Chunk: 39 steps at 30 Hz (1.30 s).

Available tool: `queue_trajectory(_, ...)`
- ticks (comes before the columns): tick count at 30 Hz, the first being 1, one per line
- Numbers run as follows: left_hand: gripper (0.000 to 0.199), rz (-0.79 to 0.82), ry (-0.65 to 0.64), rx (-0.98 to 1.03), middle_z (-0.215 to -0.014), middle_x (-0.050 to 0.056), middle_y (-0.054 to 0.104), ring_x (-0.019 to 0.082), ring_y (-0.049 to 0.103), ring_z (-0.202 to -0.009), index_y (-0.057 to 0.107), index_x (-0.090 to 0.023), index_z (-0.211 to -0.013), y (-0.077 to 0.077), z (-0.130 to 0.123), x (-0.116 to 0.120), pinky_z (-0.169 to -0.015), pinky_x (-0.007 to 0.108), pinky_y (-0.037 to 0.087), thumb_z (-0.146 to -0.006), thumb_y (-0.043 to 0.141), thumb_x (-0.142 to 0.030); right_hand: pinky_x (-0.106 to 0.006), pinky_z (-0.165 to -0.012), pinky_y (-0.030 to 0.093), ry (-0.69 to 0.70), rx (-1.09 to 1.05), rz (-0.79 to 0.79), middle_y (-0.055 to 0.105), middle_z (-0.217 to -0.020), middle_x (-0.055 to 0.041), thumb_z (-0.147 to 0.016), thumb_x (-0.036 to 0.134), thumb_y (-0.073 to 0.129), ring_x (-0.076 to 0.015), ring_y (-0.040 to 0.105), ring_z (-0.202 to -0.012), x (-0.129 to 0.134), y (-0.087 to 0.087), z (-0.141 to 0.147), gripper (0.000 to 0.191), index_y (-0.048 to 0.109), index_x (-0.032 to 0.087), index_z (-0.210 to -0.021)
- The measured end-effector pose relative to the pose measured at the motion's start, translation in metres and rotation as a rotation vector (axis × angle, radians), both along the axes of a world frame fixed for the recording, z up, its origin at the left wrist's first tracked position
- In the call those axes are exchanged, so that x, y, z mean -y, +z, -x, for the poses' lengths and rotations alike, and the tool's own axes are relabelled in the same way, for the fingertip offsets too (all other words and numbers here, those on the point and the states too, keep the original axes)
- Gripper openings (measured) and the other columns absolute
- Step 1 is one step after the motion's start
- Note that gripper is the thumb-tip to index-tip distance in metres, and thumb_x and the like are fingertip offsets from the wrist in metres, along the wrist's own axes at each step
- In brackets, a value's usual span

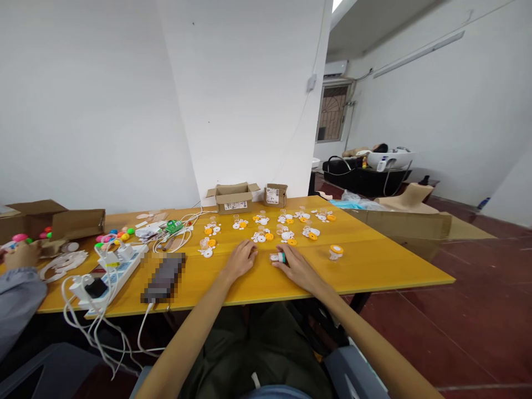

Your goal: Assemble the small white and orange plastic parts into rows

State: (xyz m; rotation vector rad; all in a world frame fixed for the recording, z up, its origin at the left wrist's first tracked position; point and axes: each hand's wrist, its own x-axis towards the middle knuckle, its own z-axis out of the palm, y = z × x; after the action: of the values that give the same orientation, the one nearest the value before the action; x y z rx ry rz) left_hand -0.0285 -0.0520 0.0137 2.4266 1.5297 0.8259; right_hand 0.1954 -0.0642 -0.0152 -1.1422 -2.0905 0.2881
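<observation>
My right hand [296,267] is closed around a small clear container with a white and teal cap [281,257], which lies on its side at the yellow table [366,266]. My left hand [241,259] rests on the tabletop to the left of it, fingers loosely curved and apart from the container, holding nothing. Beyond both hands sit several small groups of parts: clear cups, white discs [259,237] and orange rings [292,242]. To the right of my right hand stands a small clear container with an orange and white top [336,252].
Two cardboard boxes [231,199] stand at the wall. Left of me lie a pixelated phone-like device [163,278], a power strip [118,275] with tangled white cables, and colourful balls [120,235]. Another person's hand [21,255] is at the far left. A large carton [394,230] adjoins the table's right edge.
</observation>
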Motion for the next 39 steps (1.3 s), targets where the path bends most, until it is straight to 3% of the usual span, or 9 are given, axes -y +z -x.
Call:
queue_trajectory(10,0.036,0.095,-0.284,0.043,-0.112,0.004,0.071,0.02,0.066,-0.1,0.064,-0.025,-0.117,0.005,-0.015,0.013,-0.095,0.034,0.053,-0.083,0.056,-0.015,-0.037,-0.086,0.053,0.053,0.001,0.047,0.069,-0.101,-0.0052,-0.09,0.027,0.06,-0.0237,0.066,-0.097,0.003,0.009,0.002,0.008,0.06,0.025,-0.098)
queue_trajectory(21,0.028,0.006,-0.287,-0.028,-0.112,0.005,0.071,0.022,0.065,-0.106,0.064,-0.027,-0.116,0.0,-0.015,0.015,-0.097,0.035,0.051,-0.088,0.06,-0.023,-0.034,-0.075,0.054,0.068,-0.01,0.012,0.068,-0.097,-0.0041,-0.088,0.029,0.063,-0.0219,0.066,-0.085,0.005,0.021,-0.002,0.013,0.065,0.025,-0.1)
queue_trajectory(26,0.021,-0.046,-0.274,-0.089,-0.114,0.006,0.069,0.022,0.064,-0.11,0.065,-0.026,-0.111,-0.001,-0.017,0.016,-0.1,0.035,0.05,-0.091,0.057,-0.023,-0.035,-0.08,0.053,-0.096,0.231,-0.147,0.066,-0.109,-0.0085,-0.089,0.022,0.058,-0.025,0.066,-0.095,0.005,0.028,-0.03,0.026,0.067,0.027,-0.112)
queue_trajectory(33,0.016,-0.037,-0.255,-0.106,-0.112,0.005,0.068,0.022,0.062,-0.111,0.066,-0.026,-0.105,-0.002,-0.019,0.015,-0.101,0.035,0.049,-0.094,0.055,-0.025,-0.035,-0.078,0.049,-0.289,0.577,-0.292,0.068,-0.104,-0.0126,-0.085,0.013,0.061,-0.0282,0.065,-0.095,-0.002,0.024,-0.06,0.021,0.069,0.024,-0.1)
queue_trajectory(39,0.015,-0.039,-0.244,-0.127,-0.111,0.006,0.067,0.022,0.061,-0.112,0.066,-0.025,-0.103,-0.003,-0.021,0.014,-0.102,0.035,0.048,-0.094,0.054,-0.023,-0.044,-0.086,0.048,-0.407,0.546,-0.452,0.067,-0.122,-0.0167,-0.089,0.033,0.064,-0.0351,0.06,-0.109,-0.001,0.014,-0.076,0.035,0.065,0.025,-0.123)
